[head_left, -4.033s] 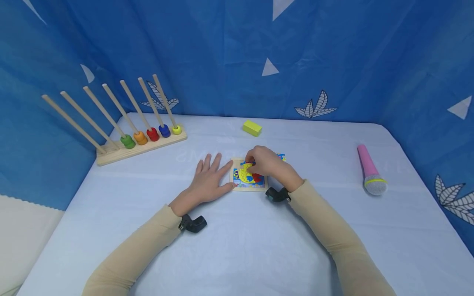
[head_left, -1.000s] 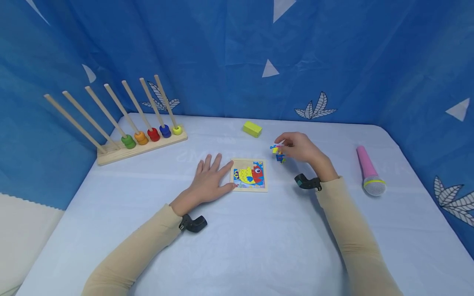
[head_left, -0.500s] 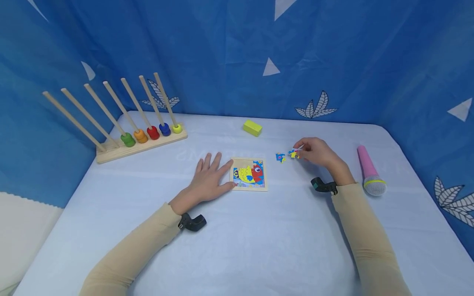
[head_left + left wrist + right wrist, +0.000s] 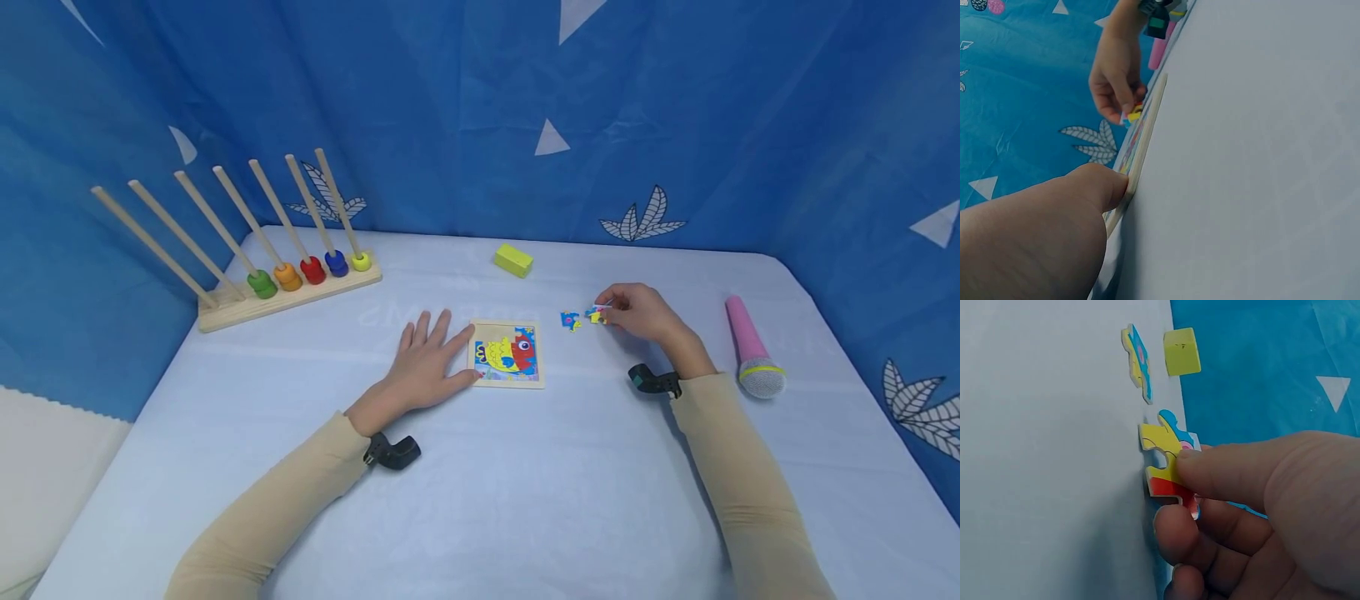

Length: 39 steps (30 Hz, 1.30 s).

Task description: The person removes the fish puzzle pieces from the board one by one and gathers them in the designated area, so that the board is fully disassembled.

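Observation:
My right hand (image 4: 637, 312) pinches a yellow, red and blue puzzle piece (image 4: 1163, 439) between thumb and fingers, tilted up close over the table. A second loose puzzle piece (image 4: 570, 320), blue and yellow, lies just left of it. My left hand (image 4: 423, 367) rests on the table with fingers spread, its thumb and forefinger at the left edge of a square wooden puzzle tray (image 4: 495, 329). In the tray, fitted pieces show a yellow animal with a red head and a large eye. Bare wood shows at the tray's upper left.
A lime-green block (image 4: 513, 260) lies at the back middle. At the back left stands a wooden peg rack (image 4: 288, 300) with coloured beads. A pink toy microphone (image 4: 746, 337) lies far right. A blue curtain (image 4: 465, 125) hangs behind the table.
My right hand has gone from the tray to the loose pieces, then drawn one piece rightward, apart from the other. In the last half second it barely moves. My left hand stays in place.

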Motion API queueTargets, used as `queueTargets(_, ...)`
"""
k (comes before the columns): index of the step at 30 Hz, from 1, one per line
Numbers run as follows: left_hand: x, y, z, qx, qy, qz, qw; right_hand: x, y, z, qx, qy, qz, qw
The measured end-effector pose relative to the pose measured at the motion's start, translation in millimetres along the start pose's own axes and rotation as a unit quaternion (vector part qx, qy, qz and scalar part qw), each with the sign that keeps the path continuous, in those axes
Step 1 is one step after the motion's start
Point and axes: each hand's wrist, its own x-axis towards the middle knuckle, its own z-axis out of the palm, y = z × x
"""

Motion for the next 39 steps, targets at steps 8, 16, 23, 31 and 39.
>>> queueTargets(8, 1.4, -1.7, 2.3, 0.000, 0.002, 0.002, 1.0000, 1, 0, 6, -0.011, 0.012, 0.004, 1.000)
queueTargets(16, 1.9, -2.7, 2.9, 0.004, 0.004, 0.003, 1.0000, 3, 0, 11, -0.026, 0.019, 0.001, 0.999)
queueTargets(23, 0.9, -2.2, 2.4, 0.005, 0.004, 0.004, 1.0000, 1, -1, 12, -0.032, 0.016, 0.001, 0.999)
queueTargets(31, 1.1, -2.2, 2.7, 0.005, 0.002, 0.003, 1.0000, 1, 0, 13, -0.028, 0.019, 0.001, 0.999)
queueTargets(39, 0.6, -1.7, 1.5, 0.004, 0.004, 0.005, 1.0000, 1, 0, 14, -0.027, 0.020, 0.008, 0.999)
